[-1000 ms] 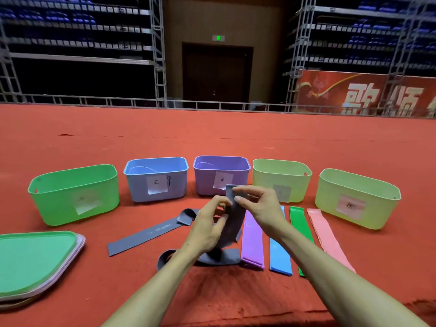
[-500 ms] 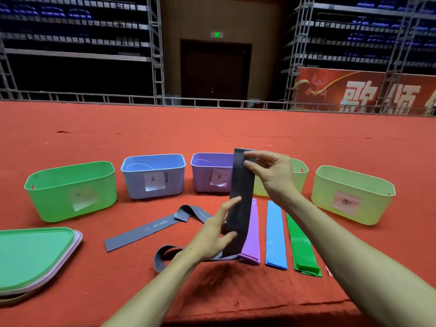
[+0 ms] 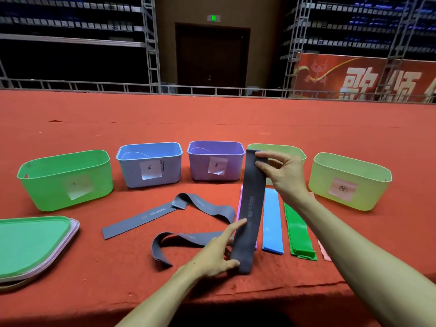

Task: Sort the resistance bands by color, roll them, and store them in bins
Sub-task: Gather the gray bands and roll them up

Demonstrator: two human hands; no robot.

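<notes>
Both hands pinched the grey band (image 3: pixel 253 208) upright over the bench (image 3: pixel 118 267), your right hand (image 3: pixel 284 177) at top, left hand (image 3: pixel 215 254) at bottom; if either pinch slipped, it could have sprung loose.

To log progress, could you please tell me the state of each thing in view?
Held band: unrolled, upright, pinched between left hand and right hand.
Loose grey bands: unrolled, twisted.
Blue band: flat, unrolled.
Green bands: flat, stacked.
Bins: upright, lidless.
Lids: stacked, off bins.
</notes>
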